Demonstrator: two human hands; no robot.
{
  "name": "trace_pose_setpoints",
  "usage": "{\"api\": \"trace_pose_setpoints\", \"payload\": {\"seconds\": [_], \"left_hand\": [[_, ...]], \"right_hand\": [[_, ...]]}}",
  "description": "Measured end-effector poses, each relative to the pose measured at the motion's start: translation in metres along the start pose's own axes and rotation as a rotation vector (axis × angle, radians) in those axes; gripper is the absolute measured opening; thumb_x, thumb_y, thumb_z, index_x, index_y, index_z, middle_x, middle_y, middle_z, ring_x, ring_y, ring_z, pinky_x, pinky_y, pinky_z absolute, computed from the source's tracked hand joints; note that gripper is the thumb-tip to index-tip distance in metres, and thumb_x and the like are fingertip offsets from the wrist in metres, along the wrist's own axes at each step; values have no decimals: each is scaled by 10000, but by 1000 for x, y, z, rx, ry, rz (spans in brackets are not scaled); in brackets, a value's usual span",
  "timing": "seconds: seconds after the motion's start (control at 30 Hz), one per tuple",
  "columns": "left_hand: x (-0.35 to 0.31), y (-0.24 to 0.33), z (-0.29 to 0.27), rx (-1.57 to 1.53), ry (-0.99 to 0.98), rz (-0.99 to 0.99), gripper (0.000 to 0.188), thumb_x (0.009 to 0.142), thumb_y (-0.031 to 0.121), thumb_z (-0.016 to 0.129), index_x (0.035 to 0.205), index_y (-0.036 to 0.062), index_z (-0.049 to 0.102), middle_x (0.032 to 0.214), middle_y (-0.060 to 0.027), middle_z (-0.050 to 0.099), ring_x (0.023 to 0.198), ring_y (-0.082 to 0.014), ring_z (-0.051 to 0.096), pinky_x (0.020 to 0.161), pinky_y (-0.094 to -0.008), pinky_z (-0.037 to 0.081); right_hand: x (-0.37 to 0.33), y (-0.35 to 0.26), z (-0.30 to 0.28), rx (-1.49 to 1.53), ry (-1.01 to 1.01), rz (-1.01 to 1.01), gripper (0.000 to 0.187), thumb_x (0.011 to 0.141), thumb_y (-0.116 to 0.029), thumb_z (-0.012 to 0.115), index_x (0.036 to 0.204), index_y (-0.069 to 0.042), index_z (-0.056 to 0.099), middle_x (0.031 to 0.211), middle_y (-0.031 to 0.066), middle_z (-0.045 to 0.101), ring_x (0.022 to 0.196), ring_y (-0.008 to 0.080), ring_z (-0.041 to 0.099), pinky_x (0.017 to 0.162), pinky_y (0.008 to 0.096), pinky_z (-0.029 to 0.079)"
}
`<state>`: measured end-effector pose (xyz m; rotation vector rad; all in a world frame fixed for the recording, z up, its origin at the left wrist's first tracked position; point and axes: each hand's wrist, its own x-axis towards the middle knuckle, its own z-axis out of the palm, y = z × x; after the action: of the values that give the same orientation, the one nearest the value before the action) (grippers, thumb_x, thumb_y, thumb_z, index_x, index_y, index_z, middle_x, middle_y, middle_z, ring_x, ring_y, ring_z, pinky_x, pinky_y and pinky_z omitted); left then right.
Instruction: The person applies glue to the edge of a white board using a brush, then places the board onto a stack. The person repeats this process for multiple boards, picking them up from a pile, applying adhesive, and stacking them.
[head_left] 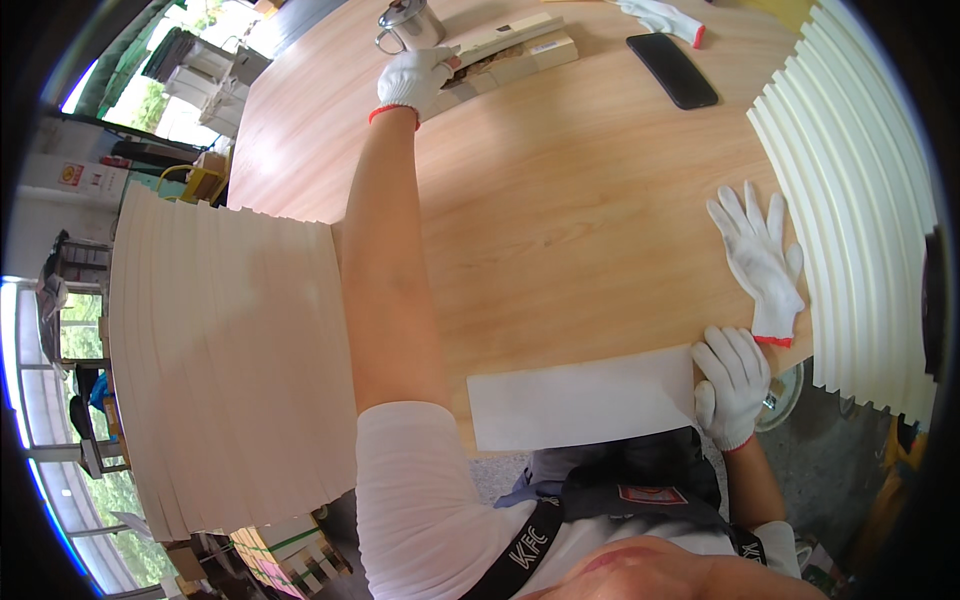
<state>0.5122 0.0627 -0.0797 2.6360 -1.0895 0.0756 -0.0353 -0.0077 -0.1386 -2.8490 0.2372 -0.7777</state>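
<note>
My left hand [412, 80], in a white knit glove with a red cuff, reaches across the table to a long, narrow cardboard box [552, 55]. Its fingers are closed at the box's left end, where the lid stands raised; what they pinch is too small to make out. Beside the hand stands a shiny metal mug [412, 24]. Along the near table edge lies a blank white strip of paper [580, 400]. At its right end rests my right hand [732, 385], also gloved, with fingers stretched out and lying flat; it grips nothing.
A tall stack of pale sheets [235, 360] stands at the left, and ridged white stacks [850, 200] at the right. A loose white glove [758, 255] lies above my right hand. Farther back are a black phone [672, 70] and another glove [660, 18] on the wooden table [560, 230].
</note>
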Motion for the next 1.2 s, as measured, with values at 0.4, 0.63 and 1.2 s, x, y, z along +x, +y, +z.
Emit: {"api": "trace_pose_setpoints", "payload": {"seconds": [0.4, 0.63, 1.2], "left_hand": [[-14, 2, -1, -10, -43, 115, 288, 815, 218, 628, 1079, 187, 739, 1029, -69, 734, 947, -269, 665, 822, -347, 506], [-12, -3, -3, -122, -87, 31, 294, 834, 206, 658, 1116, 213, 741, 985, -5, 749, 921, -166, 653, 838, -294, 491], [-8, 31, -34, 159, 299, -72, 249, 919, 349, 506, 1098, 229, 630, 1013, -151, 701, 914, -378, 667, 795, -459, 515]], "right_hand": [[-4, 0, 3, -20, -10, 7, 346, 932, -253, 449, 1062, -31, 680, 1165, 162, 646, 1095, 357, 595, 992, 502, 457], [-4, -1, 3, -29, -18, 17, 369, 959, -280, 422, 1068, -38, 679, 1175, 161, 645, 1106, 360, 592, 1003, 504, 447], [-4, -4, -2, 8, 27, 11, 303, 908, -229, 501, 1064, -36, 675, 1163, 158, 649, 1095, 358, 604, 1006, 499, 454]]}}
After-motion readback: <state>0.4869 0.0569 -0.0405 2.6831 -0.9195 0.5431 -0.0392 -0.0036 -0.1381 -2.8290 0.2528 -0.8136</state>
